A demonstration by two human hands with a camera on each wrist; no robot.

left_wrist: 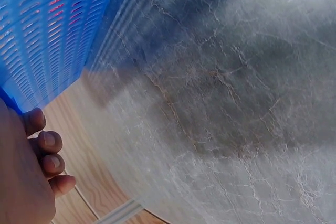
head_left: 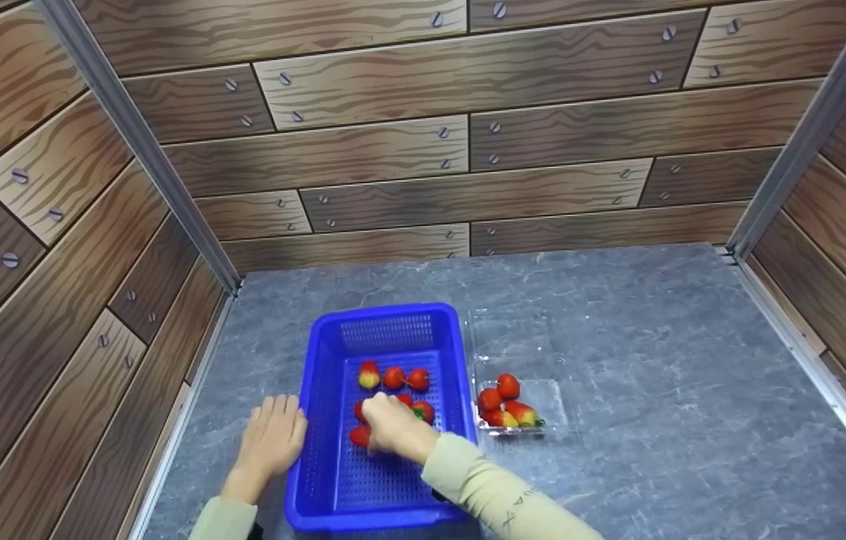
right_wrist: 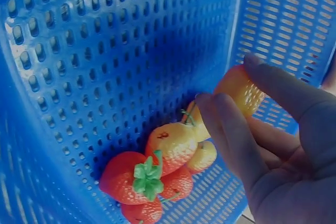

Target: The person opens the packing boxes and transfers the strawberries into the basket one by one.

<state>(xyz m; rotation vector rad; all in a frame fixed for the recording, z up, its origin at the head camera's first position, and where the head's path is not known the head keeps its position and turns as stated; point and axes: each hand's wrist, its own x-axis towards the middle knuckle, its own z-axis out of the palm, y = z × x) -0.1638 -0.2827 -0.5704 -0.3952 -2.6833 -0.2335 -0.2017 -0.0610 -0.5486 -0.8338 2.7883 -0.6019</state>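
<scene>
My right hand reaches into a blue perforated basket. In the right wrist view its thumb and fingers pinch a red-and-yellow strawberry, partly covered by the fingers. Below it lie more red and yellow fruits, among them a red strawberry with a green leafy cap. Farther back in the basket, a red-yellow strawberry and two small red fruits lie in a row. My left hand rests at the basket's left rim, its fingers extended in the head view and loosely bent in the left wrist view.
Right of the basket stands a clear plastic box, lid folded back, with several red and red-yellow fruits at its left. Grey marbled tabletop extends to the right. Wood-patterned walls enclose the back and sides.
</scene>
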